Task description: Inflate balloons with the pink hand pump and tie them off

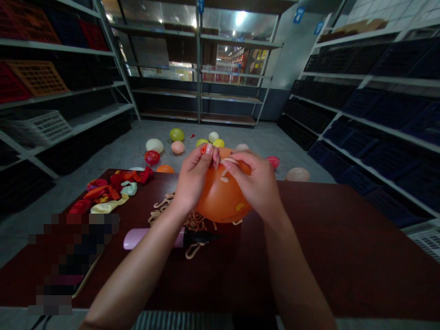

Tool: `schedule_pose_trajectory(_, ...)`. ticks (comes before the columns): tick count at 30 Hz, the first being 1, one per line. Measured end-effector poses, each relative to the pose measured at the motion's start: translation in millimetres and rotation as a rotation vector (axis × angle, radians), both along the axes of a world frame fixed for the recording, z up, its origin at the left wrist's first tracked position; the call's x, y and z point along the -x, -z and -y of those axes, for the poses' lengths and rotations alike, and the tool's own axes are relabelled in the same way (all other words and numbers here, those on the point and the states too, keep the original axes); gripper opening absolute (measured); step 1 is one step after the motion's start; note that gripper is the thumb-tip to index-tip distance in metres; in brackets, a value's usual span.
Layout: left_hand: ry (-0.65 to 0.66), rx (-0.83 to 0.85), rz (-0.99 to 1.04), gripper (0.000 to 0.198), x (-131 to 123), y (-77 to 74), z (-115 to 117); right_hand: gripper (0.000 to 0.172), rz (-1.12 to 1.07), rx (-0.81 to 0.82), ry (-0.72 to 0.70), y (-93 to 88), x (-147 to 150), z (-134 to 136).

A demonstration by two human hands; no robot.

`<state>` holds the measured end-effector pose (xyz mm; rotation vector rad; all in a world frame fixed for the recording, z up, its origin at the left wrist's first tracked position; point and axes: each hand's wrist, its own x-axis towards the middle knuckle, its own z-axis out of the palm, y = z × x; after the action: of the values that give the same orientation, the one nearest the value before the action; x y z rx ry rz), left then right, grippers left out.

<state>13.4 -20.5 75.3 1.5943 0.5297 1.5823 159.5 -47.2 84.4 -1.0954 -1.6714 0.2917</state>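
Observation:
An inflated orange balloon [220, 197] hangs between my hands above the table. My left hand [197, 169] pinches the balloon's neck, whose orange end shows at the fingertips. With thumb and forefinger, my right hand [254, 176] grips a pale rubber band [228, 160] close to that neck. Below my left forearm lies a hand pump [132, 239] with a lilac body and a black nozzle. Beside it is a heap of beige rubber bands [156, 215], partly hidden by my arm and the balloon.
Deflated balloons [106, 192] lie at the table's back left. A blurred-out item [85, 247] rests at the front left. Several inflated balloons [154, 145] are on the floor beyond the dark table [326, 238]. Shelves with crates [37, 78] stand around.

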Motion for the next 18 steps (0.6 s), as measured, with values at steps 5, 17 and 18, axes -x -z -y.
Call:
schedule_pose_trajectory(5,-0.138,-0.135,-0.158,0.034,-1,4.6,-2,0.023,-0.13,0.171,-0.101,3.9,0,-6)
schedule_pose_trajectory(17,-0.223,-0.291,-0.34,0.035,0,13.8,-6,0.022,-0.187,0.299,-0.241,10.3,-10,-18)
schedule_pose_trajectory(18,-0.224,-0.289,-0.335,0.036,1,13.5,-6,0.017,-0.221,0.324,-0.244,10.2,-10,-18)
